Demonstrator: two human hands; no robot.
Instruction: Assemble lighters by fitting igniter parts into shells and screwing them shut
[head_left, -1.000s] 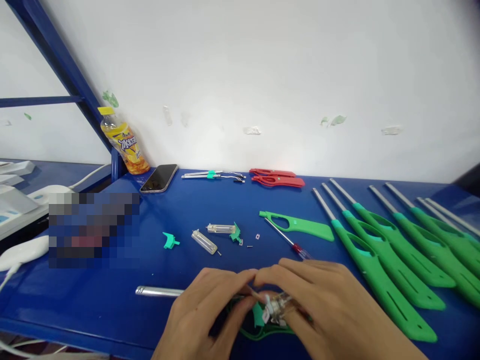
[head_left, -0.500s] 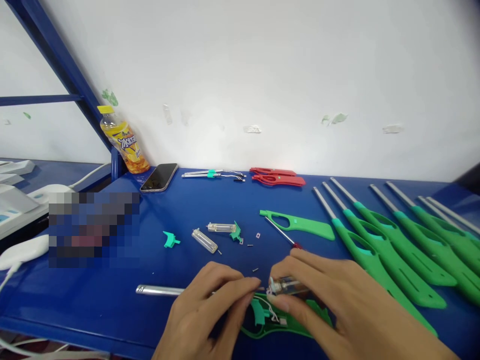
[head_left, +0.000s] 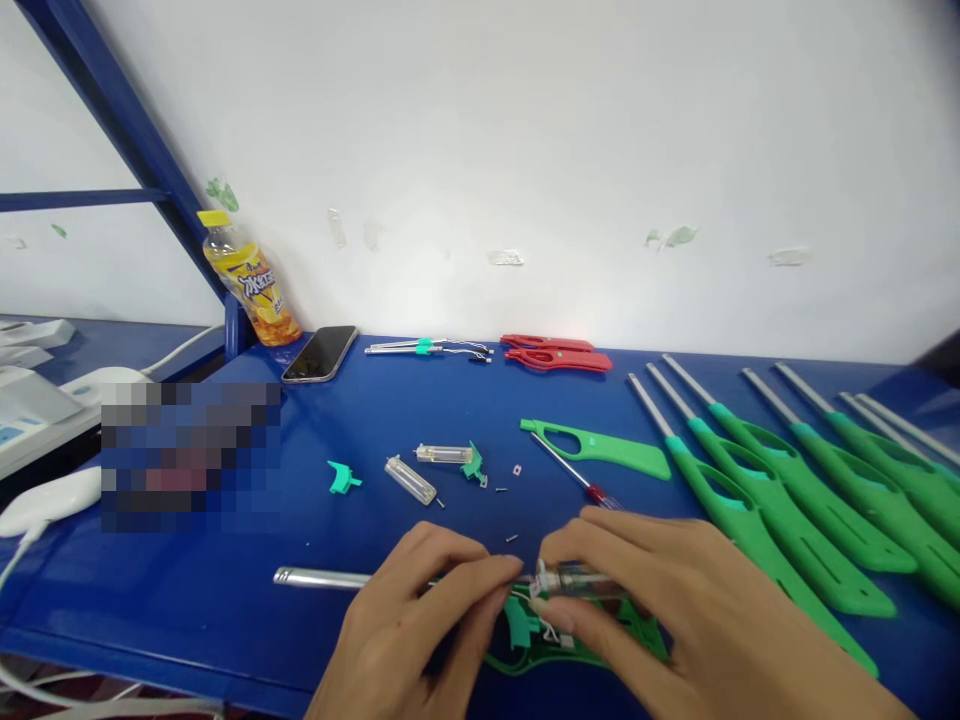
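A blue table point(head_left: 225, 590) is spreading out below a white wall point(head_left: 525, 130), and an open green casing point(head_left: 646, 632) is lying near its front edge. To the right of the casing, a fan of green lighters point(head_left: 806, 520) is pointing its metal tubes away toward the wall. The right hand point(head_left: 675, 580) is gripping a clear tank point(head_left: 581, 580) between thumb and fingers, just above the casing. The left hand point(head_left: 420, 610) is hovering over the casing's left end, thumb and fingers drawn close together — whether they are holding anything small, I cannot tell. A metal tube point(head_left: 322, 579) is showing to the left of the casing.

This fine handling seems to be calling for a light, steady pinch, the tank's fitted end in plain sight, and the white wires point(head_left: 551, 633) in the casing lying clear of every edge.

Among the containers, a bottle point(head_left: 251, 285) is standing far beyond the casing to the left, amber liquid showing near its base. Two loose tanks point(head_left: 410, 480) are lying beyond the casing — I cannot tell whether they are holding fluid. Inside the casing, a teal trigger point(head_left: 519, 622) is sitting beside the wires. Smallest of all, a screw point(head_left: 511, 538) is lying just beyond it.
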